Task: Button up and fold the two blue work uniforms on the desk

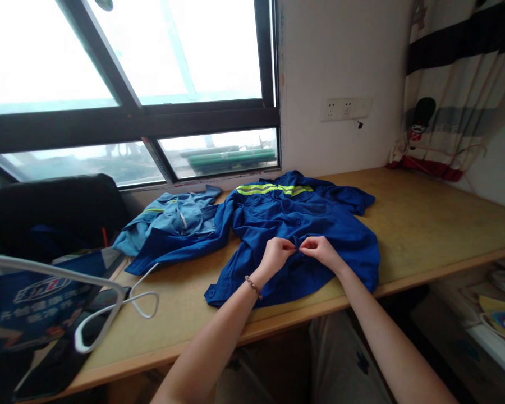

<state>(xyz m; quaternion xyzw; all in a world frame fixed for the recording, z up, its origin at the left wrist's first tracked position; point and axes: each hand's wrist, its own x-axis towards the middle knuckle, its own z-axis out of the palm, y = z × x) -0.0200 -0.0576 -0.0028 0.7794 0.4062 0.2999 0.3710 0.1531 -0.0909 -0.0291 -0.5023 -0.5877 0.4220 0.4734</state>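
Observation:
A dark blue work jacket (265,207) with a yellow and grey reflective stripe lies spread on the wooden table (421,219). My left hand (280,252), with a beaded bracelet at the wrist, pinches the front edge of the jacket. Right beside it, my right hand (320,249) pinches the same edge, fingertips nearly touching the left ones. A raised fold of cloth stands just above the fingers. Whatever small part lies between the fingertips is hidden. One button shows on the jacket front, farther up from my hands.
Left of the jacket lies a light blue garment (168,219), partly under a dark blue sleeve. A white cable (147,303) loops at the table's left end, near a blue printed bag (46,297) and a black chair (54,207). A window and wall sockets (339,109) are behind.

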